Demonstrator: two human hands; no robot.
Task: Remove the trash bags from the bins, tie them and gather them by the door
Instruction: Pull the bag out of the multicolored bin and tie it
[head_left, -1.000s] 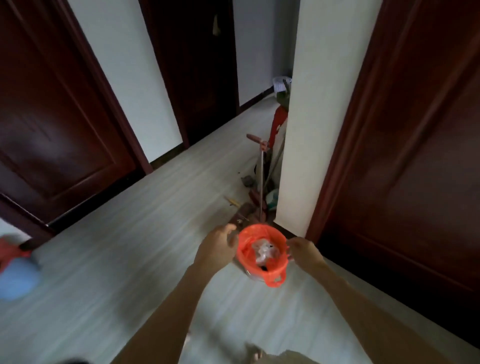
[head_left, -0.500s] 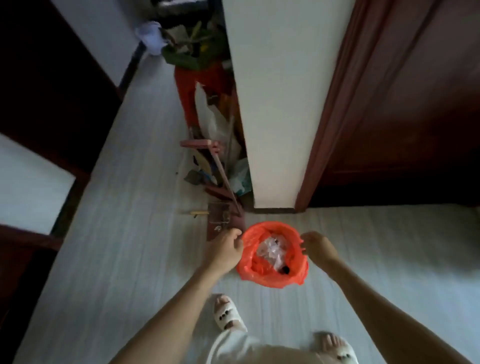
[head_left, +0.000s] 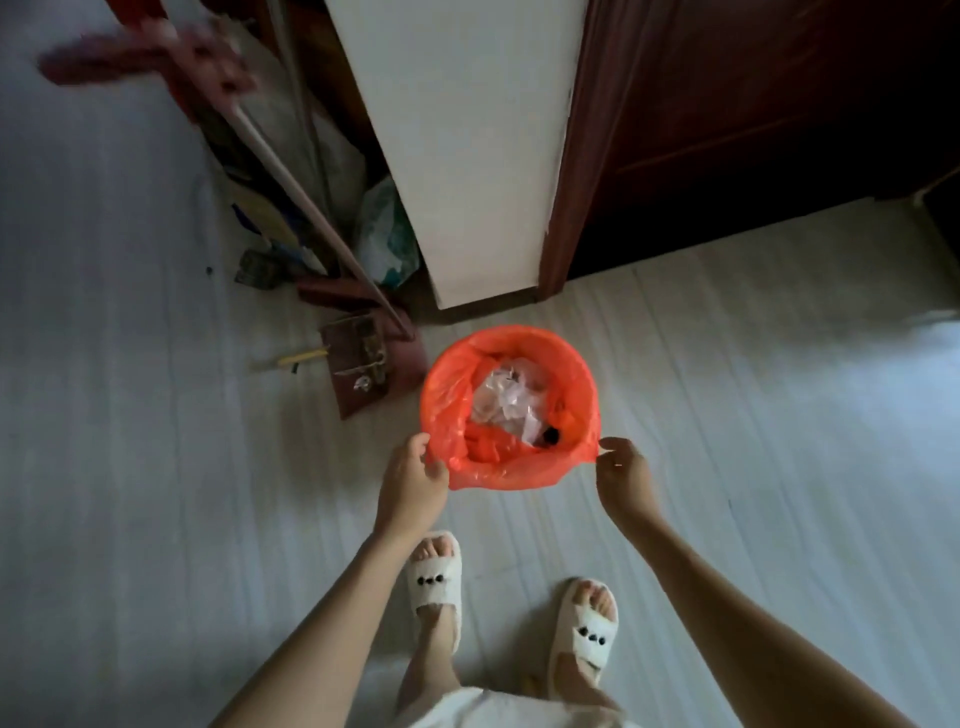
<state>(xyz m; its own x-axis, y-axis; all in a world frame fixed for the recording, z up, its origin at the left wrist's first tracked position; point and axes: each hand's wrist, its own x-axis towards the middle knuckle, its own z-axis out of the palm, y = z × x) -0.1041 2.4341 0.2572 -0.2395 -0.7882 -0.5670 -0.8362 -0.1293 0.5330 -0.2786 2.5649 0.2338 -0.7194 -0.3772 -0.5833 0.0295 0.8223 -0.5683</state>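
**A:** head cam is looking straight down at a pale plank floor (head_left: 156, 519) in a hallway; a white wall end (head_left: 467, 156) is sitting up top with a dark red-brown door (head_left: 753, 130) right beside it; what's going on with the bin?

**B:** orange trash bag (head_left: 519, 473) is sitting on the floor just below that wall end, mouth wide open; clear crumpled plastic (head_left: 506, 402) is lying inside it along with something small and dark; can't really see the bin itself, the bag's rim is folding over and covering it

**A:** and the hands?

**B:** left hand (head_left: 413, 486) is curling round the near-left edge of the bag's rim, fingers and thumb closing on the plastic; right hand (head_left: 623, 478) is pinching the near-right edge, pulling a little corner of it outward; both arms are reaching down from the bottom of the shot

**A:** anything else lying around?

**B:** white slippers (head_left: 436, 582) are showing just below the bag; a dustpan (head_left: 363, 358) is lying on the floor to the bag's left, and a long-handled broom (head_left: 291, 176) is leaning up from there toward a blurry pink handle end
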